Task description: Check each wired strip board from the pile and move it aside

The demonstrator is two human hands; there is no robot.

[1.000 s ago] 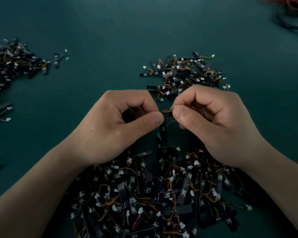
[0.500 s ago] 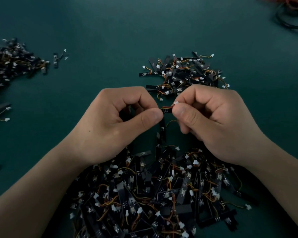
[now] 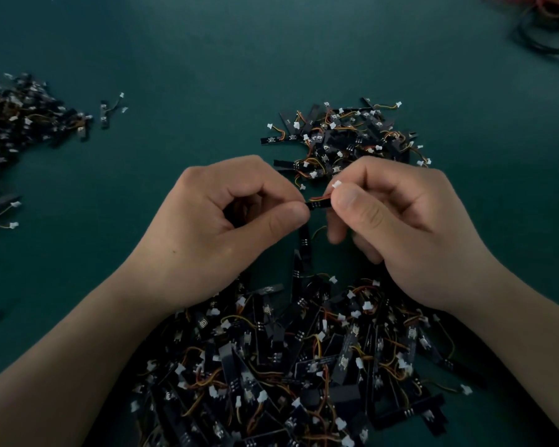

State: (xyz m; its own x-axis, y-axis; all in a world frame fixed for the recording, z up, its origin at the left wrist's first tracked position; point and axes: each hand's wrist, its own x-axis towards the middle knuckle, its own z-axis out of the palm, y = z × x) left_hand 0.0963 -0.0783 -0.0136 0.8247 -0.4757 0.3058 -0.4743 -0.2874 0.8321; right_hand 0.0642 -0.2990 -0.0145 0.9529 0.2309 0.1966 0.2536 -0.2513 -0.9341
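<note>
One small black strip board (image 3: 318, 204) with orange wires and a white plug is held between my two hands above the table. My left hand (image 3: 226, 227) pinches its left end between thumb and curled forefinger. My right hand (image 3: 397, 221) pinches its right end, with the white plug showing at my fingertip. Most of the board is hidden by my fingers. A big pile of wired strip boards (image 3: 304, 366) lies under my wrists. A smaller pile (image 3: 346, 137) lies just beyond my hands.
A dark green table (image 3: 191, 59) carries everything. A third heap of boards (image 3: 17, 124) spreads along the left edge, with one stray board (image 3: 105, 112) beside it. Coiled red and black cables (image 3: 546, 24) lie at the far right corner.
Both hands have lifted slightly with the board. My right fingers have shifted along it, and the white plug now shows at my right fingertip.
</note>
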